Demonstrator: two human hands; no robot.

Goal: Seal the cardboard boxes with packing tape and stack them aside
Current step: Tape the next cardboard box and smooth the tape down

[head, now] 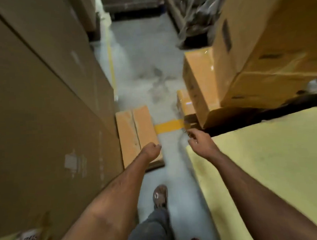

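Note:
I look down a narrow aisle between cardboard boxes. A low cardboard box (136, 133) lies on the floor ahead at the left, its top flaps closed with a seam down the middle. My left hand (152, 150) hangs over its near end, fingers curled, holding nothing. My right hand (198, 139) reaches forward over the floor, fingers loosely curled, empty. Tall stacked boxes (260, 50) stand at the right, with a smaller box (198, 84) in front of them. No tape is in view.
A wall of large brown cartons (43, 107) runs along the left. A yellow flat surface (266, 169) fills the near right. Yellow floor tape (170, 125) crosses the grey concrete floor (148, 74). My shoe (160, 196) and trouser leg are below. Plastic-wrapped goods (194, 17) lie at the back.

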